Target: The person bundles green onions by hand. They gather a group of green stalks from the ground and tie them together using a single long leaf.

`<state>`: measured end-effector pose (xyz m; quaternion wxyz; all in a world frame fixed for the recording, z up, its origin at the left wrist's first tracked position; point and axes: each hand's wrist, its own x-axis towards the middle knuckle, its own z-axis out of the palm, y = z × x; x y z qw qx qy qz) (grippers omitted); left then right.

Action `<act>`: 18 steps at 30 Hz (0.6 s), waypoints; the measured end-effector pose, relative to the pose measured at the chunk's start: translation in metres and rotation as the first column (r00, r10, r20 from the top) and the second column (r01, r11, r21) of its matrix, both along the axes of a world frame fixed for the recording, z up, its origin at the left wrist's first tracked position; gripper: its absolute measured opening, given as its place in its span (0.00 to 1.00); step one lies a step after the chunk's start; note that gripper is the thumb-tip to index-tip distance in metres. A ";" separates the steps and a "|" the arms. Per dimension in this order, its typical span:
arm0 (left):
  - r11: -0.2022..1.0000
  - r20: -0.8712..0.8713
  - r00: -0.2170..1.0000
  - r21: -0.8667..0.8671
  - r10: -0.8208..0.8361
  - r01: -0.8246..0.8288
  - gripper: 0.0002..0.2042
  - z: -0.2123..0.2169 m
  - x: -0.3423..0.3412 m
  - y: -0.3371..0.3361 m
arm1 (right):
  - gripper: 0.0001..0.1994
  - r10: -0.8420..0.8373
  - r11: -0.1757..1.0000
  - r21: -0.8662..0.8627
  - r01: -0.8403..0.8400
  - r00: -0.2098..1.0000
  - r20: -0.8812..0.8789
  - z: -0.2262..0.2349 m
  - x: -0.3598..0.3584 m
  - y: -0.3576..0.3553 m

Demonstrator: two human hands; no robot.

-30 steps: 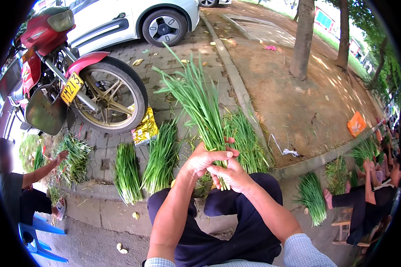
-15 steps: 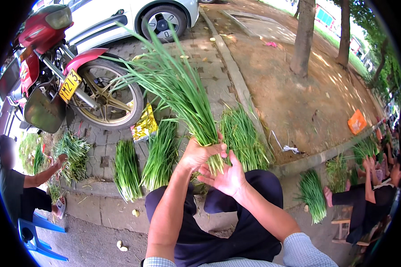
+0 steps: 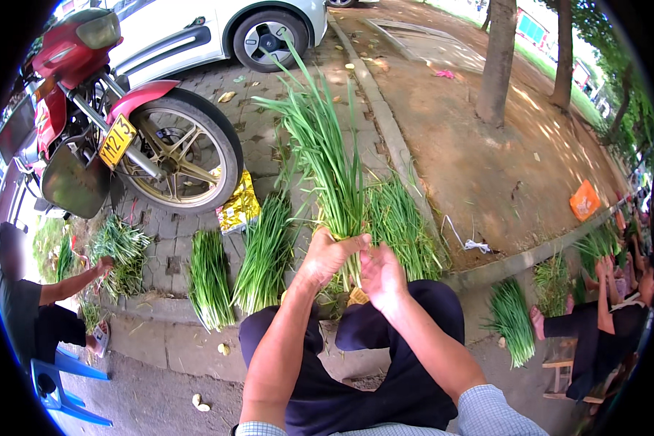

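L hand [image 3: 334, 256] clamped round lower stalks of long, thin-leaved green bunch [image 3: 328, 156], approx. upright, fwd of dark-trousered knees [image 3: 437, 307]; R hand [image 3: 385, 278] loosely uncurled beside stalk ends, contact unclear. Flat green-stalk pile [image 3: 401, 229] adj. R.

From the left hand [image 3: 330, 256], the bunch [image 3: 327, 152] lies at twelve o'clock, motorcycle [image 3: 87, 109] ten, car [image 3: 167, 47] eleven, stool [image 3: 57, 374] eight.
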<state>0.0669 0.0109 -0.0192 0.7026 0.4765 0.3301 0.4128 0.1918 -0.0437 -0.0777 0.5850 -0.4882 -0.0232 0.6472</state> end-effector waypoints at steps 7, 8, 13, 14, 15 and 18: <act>0.999 -0.069 0.997 -0.023 0.022 -0.024 0.06 0.004 -0.018 -0.002 | 0.20 -0.312 0.683 0.498 -0.533 0.403 0.860 0.091 -0.001 0.047; 1.000 -0.076 0.997 -0.002 0.015 -0.015 0.06 0.002 -0.019 -0.003 | 0.20 -0.308 0.677 0.461 -0.574 0.349 0.885 0.099 -0.005 0.052; 0.997 -0.062 0.997 -0.059 0.050 -0.054 0.04 0.010 -0.025 -0.011 | 0.13 -0.077 0.672 0.481 -0.563 0.592 0.802 0.088 -0.008 0.066; 0.999 -0.042 0.999 -0.043 0.025 -0.027 0.04 0.007 -0.029 -0.011 | 0.12 -0.082 0.668 0.483 -0.566 0.589 0.804 0.088 -0.009 0.065; 0.998 0.009 1.000 -0.059 0.024 -0.023 0.05 0.008 -0.030 -0.013 | 0.11 -0.088 0.665 0.485 -0.568 0.585 0.806 0.090 -0.011 0.063; 0.993 0.098 0.995 -0.117 0.012 0.000 0.09 0.009 -0.033 -0.018 | 0.09 -0.062 0.680 0.464 -0.567 0.587 0.807 0.092 -0.011 0.059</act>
